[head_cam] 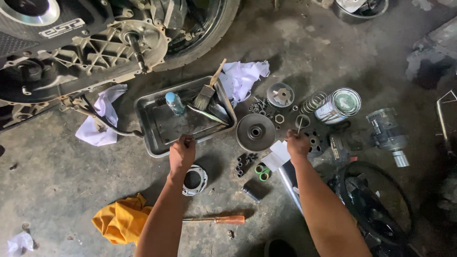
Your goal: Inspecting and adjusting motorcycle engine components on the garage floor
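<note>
My left hand [182,153] grips the near rim of the metal tray [157,124], fingers curled over it. My right hand [297,143] pinches a thin tool [299,125] upright beside the round pulley disc [256,132]; I judge parts-cleaning underway, needing steady aim next.

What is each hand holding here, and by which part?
The left hand grips the near rim of the metal tray. The right hand pinches the lower end of a thin metal rod, held upright.

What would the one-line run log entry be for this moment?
left hand: grips near rim of metal tray | right hand: holds thin tool upright by round pulley disc | tray: brush, small bottle
</note>
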